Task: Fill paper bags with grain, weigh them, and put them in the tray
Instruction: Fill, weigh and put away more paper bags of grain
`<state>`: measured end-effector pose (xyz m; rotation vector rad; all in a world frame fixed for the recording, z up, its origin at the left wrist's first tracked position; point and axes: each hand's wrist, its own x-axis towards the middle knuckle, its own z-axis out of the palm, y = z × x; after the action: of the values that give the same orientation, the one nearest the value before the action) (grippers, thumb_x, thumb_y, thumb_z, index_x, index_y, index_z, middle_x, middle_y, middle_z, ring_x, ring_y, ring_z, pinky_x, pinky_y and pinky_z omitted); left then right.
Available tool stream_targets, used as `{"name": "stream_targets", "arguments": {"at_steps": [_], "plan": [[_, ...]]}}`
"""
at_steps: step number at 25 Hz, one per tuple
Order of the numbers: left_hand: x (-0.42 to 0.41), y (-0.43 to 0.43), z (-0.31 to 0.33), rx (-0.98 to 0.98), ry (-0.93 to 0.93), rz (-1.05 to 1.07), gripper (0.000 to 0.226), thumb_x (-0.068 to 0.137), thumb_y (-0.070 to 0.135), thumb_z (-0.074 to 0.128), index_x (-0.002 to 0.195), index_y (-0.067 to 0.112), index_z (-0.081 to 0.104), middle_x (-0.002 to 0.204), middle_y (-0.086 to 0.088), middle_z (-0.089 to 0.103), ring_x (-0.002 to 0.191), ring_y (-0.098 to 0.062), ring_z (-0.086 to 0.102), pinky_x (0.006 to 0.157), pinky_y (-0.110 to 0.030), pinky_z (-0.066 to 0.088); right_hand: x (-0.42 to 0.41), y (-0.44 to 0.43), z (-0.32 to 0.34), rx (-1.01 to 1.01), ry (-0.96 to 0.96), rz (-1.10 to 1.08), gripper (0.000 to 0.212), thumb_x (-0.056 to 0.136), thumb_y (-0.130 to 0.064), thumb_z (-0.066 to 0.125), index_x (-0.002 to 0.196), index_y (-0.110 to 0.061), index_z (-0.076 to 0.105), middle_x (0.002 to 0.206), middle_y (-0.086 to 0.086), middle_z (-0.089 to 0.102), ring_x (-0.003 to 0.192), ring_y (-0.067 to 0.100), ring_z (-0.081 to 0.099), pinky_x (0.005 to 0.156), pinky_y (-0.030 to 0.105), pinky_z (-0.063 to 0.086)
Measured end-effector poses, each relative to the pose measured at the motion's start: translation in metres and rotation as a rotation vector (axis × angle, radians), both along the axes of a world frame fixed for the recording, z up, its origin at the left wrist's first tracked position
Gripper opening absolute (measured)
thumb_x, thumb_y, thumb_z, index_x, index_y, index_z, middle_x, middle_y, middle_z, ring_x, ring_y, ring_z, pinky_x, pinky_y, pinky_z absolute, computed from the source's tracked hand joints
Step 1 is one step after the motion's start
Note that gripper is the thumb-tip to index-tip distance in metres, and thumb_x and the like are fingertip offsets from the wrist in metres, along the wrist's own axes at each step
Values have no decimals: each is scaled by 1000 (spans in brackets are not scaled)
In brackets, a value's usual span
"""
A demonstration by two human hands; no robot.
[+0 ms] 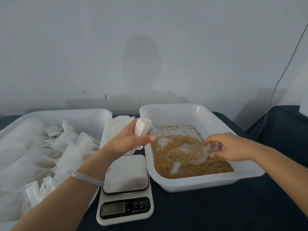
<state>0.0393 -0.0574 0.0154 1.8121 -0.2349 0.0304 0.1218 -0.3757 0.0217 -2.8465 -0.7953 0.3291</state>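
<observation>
Fingers [145, 139] of left hand [126, 140] mostly behind paper bag [141, 127]

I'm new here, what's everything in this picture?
scale: one, white, between trays, reads 0.0
left tray: one, white, left of scale
piled bags: many, white, in left tray
right tray: one, white, right of scale
grain: one heap, golden-brown, in right tray
scoop: one, clear, in the grain
open bag: one, white, held between the trays
spare bags: one stack, white, behind scale
cloth: one, dark blue, under everything
bangle: one, pale, left wrist
left hand: one, grips open bag
right hand: one, grips scoop
</observation>
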Motion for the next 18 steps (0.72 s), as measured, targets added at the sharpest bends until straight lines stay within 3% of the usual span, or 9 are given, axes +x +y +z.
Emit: {"name": "stream_targets", "arguments": {"at_steps": [4, 7, 13, 16, 18], "plan": [[0, -11, 10, 35, -6, 66, 50, 62, 43, 76, 100, 22, 50, 83, 4, 61, 77, -13, 56, 77, -36, 48, 0, 0, 3, -103, -242, 64, 35, 84, -44, 62, 118, -44, 55, 116, -27, 57, 109, -2, 51, 105, 31, 23], [-3, -15, 10, 51, 1, 106, 47, 68, 40, 80, 101, 26, 50, 83, 5, 63, 78, -11, 58, 77, -34, 50, 4, 0, 5, -80, -263, 25, 33, 85, -44, 61, 116, -48, 55, 115, -29, 55, 110, 1, 48, 108, 34, 15], [2, -32, 9, 72, -36, 116, 55, 69, 27, 81, 109, 35, 45, 92, -2, 63, 69, -1, 59, 60, -13, 50, 1, -12, 5, 30, -144, -40, 34, 82, -39, 66, 115, -44, 58, 114, -23, 61, 104, 0, 52, 107, 34, 33], [13, -48, 7, 102, -49, 140, 59, 65, 29, 84, 103, 41, 41, 96, 0, 63, 67, 3, 60, 56, -11, 50, -4, -23, 17, 166, -112, -86, 30, 83, -33, 67, 105, -49, 56, 109, -21, 60, 107, 4, 54, 105, 35, 36], [20, -58, 0, 141, -21, 161, 65, 63, 30, 85, 109, 36, 40, 93, 2, 63, 71, -2, 60, 55, -14, 50, -6, -31, 31, 252, -97, -100, 29, 83, -30, 68, 101, -50, 56, 109, -20, 60, 109, 6, 55, 105, 39, 37]]}}
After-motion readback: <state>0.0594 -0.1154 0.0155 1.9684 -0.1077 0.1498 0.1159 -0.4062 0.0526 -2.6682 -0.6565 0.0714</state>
